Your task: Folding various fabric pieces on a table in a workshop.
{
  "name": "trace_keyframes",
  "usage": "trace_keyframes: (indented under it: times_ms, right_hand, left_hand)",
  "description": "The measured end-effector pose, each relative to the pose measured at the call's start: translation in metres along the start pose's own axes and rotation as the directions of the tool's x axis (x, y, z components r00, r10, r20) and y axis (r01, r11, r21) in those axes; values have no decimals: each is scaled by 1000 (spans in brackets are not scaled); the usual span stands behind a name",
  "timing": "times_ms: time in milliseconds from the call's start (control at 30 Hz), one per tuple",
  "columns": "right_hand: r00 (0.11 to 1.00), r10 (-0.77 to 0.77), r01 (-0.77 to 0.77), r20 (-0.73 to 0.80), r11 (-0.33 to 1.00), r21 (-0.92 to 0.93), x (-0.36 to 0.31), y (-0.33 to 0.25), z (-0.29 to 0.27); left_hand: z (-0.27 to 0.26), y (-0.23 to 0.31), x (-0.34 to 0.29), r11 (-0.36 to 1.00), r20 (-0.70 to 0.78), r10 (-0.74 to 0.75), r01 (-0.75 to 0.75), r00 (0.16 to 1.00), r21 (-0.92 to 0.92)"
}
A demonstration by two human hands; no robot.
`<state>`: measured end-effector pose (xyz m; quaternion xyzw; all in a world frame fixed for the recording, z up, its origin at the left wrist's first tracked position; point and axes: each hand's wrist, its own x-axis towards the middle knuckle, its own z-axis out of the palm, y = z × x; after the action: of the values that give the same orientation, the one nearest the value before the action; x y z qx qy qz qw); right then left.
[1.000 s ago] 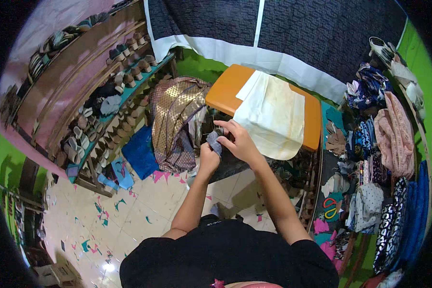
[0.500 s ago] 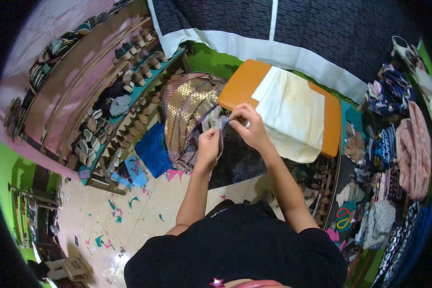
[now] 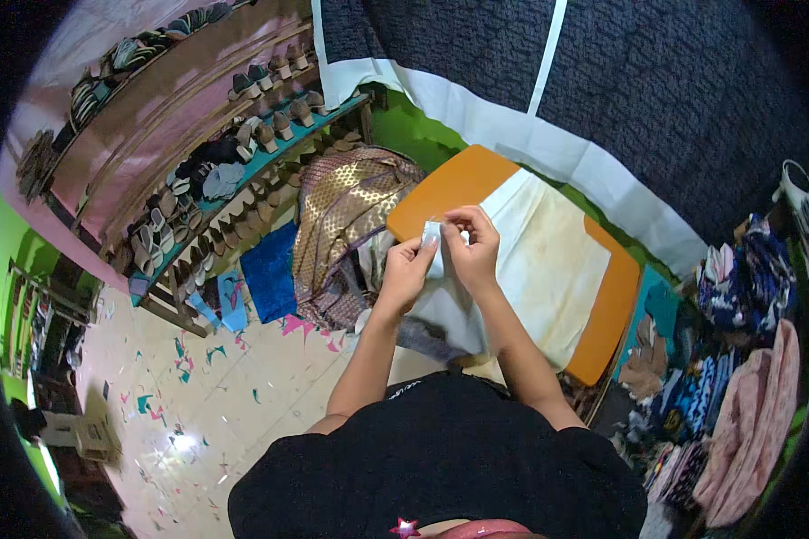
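A pale whitish fabric (image 3: 446, 310) hangs from my hands, its folded top edge raised in front of the board. My left hand (image 3: 406, 272) is closed on this edge, thumb laid over it. At the fabric's right side my right hand (image 3: 475, 250) is closed in a pinch; its fingertips partly hide what they grip. Behind my hands stands an orange-brown board (image 3: 454, 184), with a stained cream cloth (image 3: 553, 260) lying across it.
Left of the board bulges a gold-patterned brown cloth (image 3: 342, 202), beside a blue cloth (image 3: 271, 274). Shoes fill a slanted rack (image 3: 243, 180) at the left. Colourful scraps (image 3: 189, 364) litter the tiled floor. Piled clothes (image 3: 746, 422) line the right side, and a dark curtain (image 3: 656, 108) hangs behind.
My hands have come closer together, with the right hand lower. More of the pale fabric now hangs below them. The whole view has shifted and turned.
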<state>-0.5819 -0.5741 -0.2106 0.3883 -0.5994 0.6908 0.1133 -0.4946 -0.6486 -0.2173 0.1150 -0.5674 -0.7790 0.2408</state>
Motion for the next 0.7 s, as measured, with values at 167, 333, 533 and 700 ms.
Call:
trace_keyframes:
  times_ms: [167,333,533,700]
  right_hand:
    - [993,-112,113,28,991,-71,8,14,-57]
    - [997,-28,38,77,990,-134,18,31,-72]
    - [836,52,-41,546,999,-33,56,52,-87]
    - [889,20,14,458,997,-70,68,51,-81]
  left_hand:
    - [15,-29,36,997,-64,36,-32,997,70]
    - [48,-19,44,990,82,53,-63,995,123]
    - [51,-25,48,933,9,57,-57,998,355]
    - [53,-33,45,932,-151,130,-69,980,357]
